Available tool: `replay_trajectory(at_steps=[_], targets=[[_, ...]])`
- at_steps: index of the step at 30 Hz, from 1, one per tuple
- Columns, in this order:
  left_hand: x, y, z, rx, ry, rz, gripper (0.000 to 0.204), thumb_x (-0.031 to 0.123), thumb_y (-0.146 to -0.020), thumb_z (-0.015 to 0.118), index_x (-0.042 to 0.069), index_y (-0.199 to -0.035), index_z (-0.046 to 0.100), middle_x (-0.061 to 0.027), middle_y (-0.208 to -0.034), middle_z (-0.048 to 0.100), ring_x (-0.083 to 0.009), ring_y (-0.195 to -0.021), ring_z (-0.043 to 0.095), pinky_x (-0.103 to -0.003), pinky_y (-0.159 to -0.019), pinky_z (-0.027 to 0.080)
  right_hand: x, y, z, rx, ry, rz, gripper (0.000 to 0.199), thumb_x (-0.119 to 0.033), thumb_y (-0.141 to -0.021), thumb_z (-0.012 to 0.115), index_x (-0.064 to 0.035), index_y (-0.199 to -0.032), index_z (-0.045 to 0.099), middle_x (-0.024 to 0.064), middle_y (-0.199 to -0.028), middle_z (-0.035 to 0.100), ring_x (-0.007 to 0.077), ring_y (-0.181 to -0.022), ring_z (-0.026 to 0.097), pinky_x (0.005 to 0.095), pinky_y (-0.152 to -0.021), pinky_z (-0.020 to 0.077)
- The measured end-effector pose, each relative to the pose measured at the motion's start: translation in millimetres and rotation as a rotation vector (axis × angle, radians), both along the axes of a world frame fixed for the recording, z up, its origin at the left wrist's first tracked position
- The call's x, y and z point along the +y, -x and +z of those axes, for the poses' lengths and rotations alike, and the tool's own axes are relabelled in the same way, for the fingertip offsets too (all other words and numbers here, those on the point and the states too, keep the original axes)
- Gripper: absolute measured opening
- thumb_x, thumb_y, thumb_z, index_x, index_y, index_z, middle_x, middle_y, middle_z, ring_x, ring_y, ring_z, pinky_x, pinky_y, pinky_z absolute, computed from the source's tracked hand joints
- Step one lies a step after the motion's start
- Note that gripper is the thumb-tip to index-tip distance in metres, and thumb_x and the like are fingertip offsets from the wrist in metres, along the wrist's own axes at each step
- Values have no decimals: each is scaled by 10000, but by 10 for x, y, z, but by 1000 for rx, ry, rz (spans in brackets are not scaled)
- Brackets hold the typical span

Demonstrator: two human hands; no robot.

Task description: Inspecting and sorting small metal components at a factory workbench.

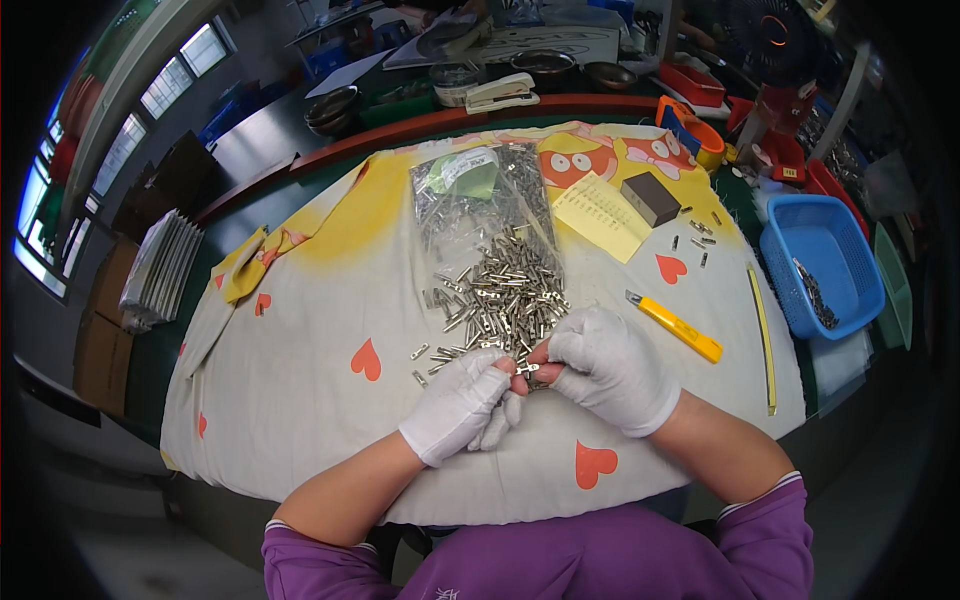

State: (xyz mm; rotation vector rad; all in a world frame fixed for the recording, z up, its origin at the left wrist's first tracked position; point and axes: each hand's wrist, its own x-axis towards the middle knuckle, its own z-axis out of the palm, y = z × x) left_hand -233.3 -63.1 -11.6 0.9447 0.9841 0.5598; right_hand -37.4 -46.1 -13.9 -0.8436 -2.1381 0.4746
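Note:
My left hand point(462, 402) and my right hand point(612, 368) wear white gloves with bare fingertips. Their fingertips meet in front of me, pinching a small silvery metal part point(528, 369) between them. Just beyond lies a heap of similar small metal parts point(505, 295), spilling from a clear plastic bag point(440, 215) with a green label. A few loose pieces lie beside my left hand. To the right of my right hand rests a yellow utility knife point(680, 327), its tip pointing away to the left.
A patterned cloth point(300, 400) covers the table. Beyond the knife are a yellow paper sheet point(600, 215), a dark block point(650, 198) and several scattered parts. A blue basket point(780, 240) with metal parts stands at the right, near a yellow strip point(762, 340). An orange tape dispenser point(690, 130) sits behind.

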Motion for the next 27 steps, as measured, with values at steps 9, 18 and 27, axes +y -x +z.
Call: replay_trajectory(at_steps=[9, 18, 27], targets=[[6, -7, -12, 26, -34, -20, 356, 424, -926, 430, 80, -866, 500, -7, -607, 522, -73, -375, 385, -216, -335, 278, -17, -4, 16, 4, 52, -40, 138, -81, -665, 707, -77, -767, 614, 66, -708, 573, 258, -702, 554, 347, -627, 451], [45, 11, -88, -125, -8, -65, 266, 348, -905, 511, 91, -858, 464, -21, -707, 539, -50, -429, 420, -185, -351, 280, -23, 21, 5, -8, 97, 62, 140, -34, -660, 690, -71, -765, 606, 85, -698, 579, 277, -694, 557, 353, -607, 448], [56, 37, -155, -338, 2, 101, 161, 256, -890, 556, 127, -845, 472, -24, -699, 495, -52, -420, 308, -191, -355, 207, -35, -87, 124, -317, 173, 33, 108, -90, -663, 676, -43, -730, 605, 115, -738, 557, 291, -717, 555, 378, -623, 449]])
